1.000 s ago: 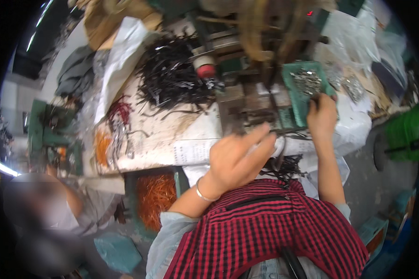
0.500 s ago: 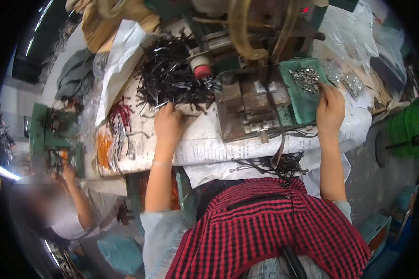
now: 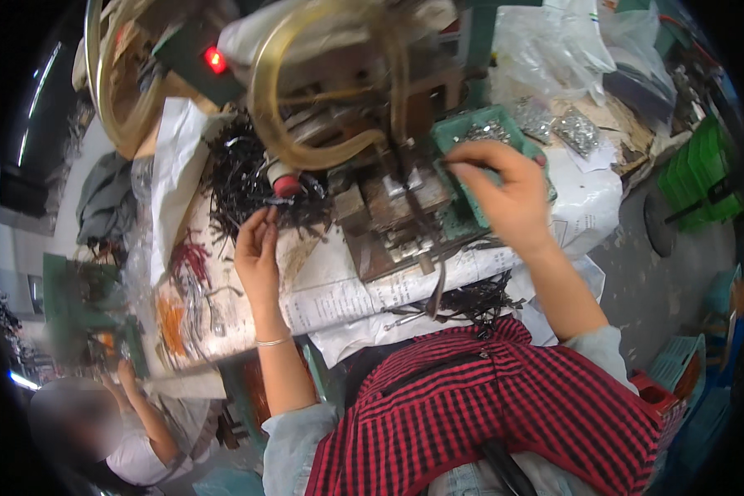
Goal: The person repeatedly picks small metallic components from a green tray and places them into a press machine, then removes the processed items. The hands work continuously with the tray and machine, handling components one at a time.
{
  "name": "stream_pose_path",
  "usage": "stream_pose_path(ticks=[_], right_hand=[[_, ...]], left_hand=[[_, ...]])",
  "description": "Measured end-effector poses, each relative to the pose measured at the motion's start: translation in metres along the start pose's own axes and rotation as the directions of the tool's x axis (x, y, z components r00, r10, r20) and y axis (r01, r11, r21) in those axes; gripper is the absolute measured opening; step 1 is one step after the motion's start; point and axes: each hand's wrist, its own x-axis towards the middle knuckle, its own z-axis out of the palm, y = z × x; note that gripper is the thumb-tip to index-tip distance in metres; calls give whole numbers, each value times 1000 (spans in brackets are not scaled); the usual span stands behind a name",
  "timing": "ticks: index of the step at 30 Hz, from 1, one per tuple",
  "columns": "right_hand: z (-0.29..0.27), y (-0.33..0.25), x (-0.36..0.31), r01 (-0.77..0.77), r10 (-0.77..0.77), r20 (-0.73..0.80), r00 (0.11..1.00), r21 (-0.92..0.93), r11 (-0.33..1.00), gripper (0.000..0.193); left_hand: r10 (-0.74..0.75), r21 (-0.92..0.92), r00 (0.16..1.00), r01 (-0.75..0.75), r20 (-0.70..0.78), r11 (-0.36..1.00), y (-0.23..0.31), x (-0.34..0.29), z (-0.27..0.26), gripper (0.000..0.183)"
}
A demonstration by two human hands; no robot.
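1. Press [image 3: 351, 211]: biggest, metal bed ahead of me, yellowish hose [image 3: 262, 103] looping above.
2. Black strip pile [image 3: 230, 186]: left of press, tangled; I'd judge it best to tease out one strip by its end.
3. Green tray [image 3: 449, 132]: right of press; I'd take single pieces, fingers clear of the press.
4. My right hand [image 3: 508, 198]: over tray, thumb and forefinger curved close; can't tell if they hold anything. My left hand [image 3: 258, 256]: pile's near edge, fingertips bunched; can't tell if gripping.
5. Dark strap [image 3: 441, 281]: across press bed, long axis front-to-back, free end drooping toward me.
6. Metal pieces [image 3: 488, 131]: heaped in tray's far end; individual axes too small to tell.
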Motion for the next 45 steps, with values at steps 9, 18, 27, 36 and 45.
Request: stream_pose_path(ticks=[9,18,27,36,45], right_hand=[[53,-2,0,-31,71,-131,989,285,958,26],[60,-19,0,-208,232,44,972,625,752,43],[21,-37,3,-128,111,170,979,88,988,61],[-40,102,-14,-207,124,-309,943,-252,945,27],[-13,94,-28,-54,12,-60,998,-785,617,13]], left_hand=[[-90,-67,960,75,-265,995,5,-26,32,18],[476,-310,873,-485,-110,818,155,13,86,12],[773,203,484,-875,411,439,137,-35,114,22],[876,262,335,-931,347,252,108,-32,140,26],[754,283,552,-833,356,476,115,-56,133,31]])
